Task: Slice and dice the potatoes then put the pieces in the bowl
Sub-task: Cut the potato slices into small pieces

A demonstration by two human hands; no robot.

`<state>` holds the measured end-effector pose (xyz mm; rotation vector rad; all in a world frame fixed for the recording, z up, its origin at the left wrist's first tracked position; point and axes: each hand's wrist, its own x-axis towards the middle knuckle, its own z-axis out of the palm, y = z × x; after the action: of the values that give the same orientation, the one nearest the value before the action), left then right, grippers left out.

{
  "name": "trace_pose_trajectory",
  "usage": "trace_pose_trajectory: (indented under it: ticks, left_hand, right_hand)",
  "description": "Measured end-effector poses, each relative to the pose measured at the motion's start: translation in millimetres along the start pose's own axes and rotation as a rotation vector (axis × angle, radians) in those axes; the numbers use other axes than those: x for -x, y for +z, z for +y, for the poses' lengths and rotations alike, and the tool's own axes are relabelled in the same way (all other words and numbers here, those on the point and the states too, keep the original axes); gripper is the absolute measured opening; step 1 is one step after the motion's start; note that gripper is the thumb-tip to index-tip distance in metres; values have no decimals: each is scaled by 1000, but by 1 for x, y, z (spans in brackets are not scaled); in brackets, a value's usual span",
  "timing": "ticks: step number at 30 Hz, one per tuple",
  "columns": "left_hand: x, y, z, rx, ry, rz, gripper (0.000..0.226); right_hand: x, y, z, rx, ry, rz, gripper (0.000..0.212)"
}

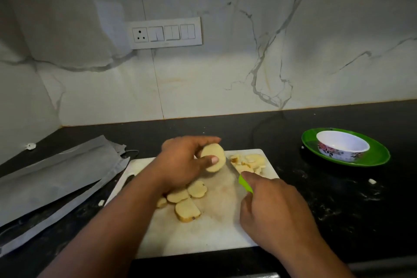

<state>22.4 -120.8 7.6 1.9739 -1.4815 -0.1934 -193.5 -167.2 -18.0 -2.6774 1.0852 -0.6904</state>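
**Cutting the potato**

The left hand (180, 162) pinches a potato slice (213, 157) above the board (203, 232). The right hand (273, 207) grips the green knife (245, 184). Lay the slice flat first. Keep fingers back. The bowl (343, 145) waits far right.

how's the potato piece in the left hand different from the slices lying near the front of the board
The potato piece is lifted off the cutting board, pinched in the left hand; the loose slices lie flat on the board, untouched. The held piece is a single chunk, while the slices are several, spread side by side. Both show pale yellow cut flesh.
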Motion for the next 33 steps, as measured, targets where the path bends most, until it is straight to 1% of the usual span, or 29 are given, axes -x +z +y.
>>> trace_pose_trajectory:
  ticks: [2, 4, 7, 9, 10, 13, 15, 19, 28, 33]
  left_hand:
    - [-5, 6, -2, -190, -17, -89, 44]
    - [-7, 6, -3, -285, -37, -155, 48]
    - [-5, 1, -2, -371, -72, -236, 71]
    - [-4, -1, -4, -416, -94, -275, 79]
    - [-4, -2, -6, -417, -100, -277, 77]
    - [-5, -2, -10, -376, -99, -253, 59]
    - [-5, -1, -11, -364, -92, -240, 52]
    - [-7, 2, -6, -380, -110, -233, 48]
    - [-8, 10, 8, -439, -186, -193, 41]
    - [-9, 12, 12, -466, -219, -194, 43]
  right_hand:
    - [2, -2, 0, 21, 18, 17, 55]
    - [2, 0, -4, 5, 10, 19, 58]
    - [3, 4, -7, -14, -11, 6, 59]
    - [2, 5, -4, 13, 9, 22, 59]
    - [1, 4, -3, 34, 20, 30, 59]
    - [1, 3, -4, 55, 15, 45, 59]
    - [1, 3, -6, 52, 7, 61, 58]
    - [0, 3, -10, 49, -23, 74, 56]
    - [-3, 2, -18, 175, -83, -7, 50]
    - [6, -4, -21, 193, -59, -60, 47]
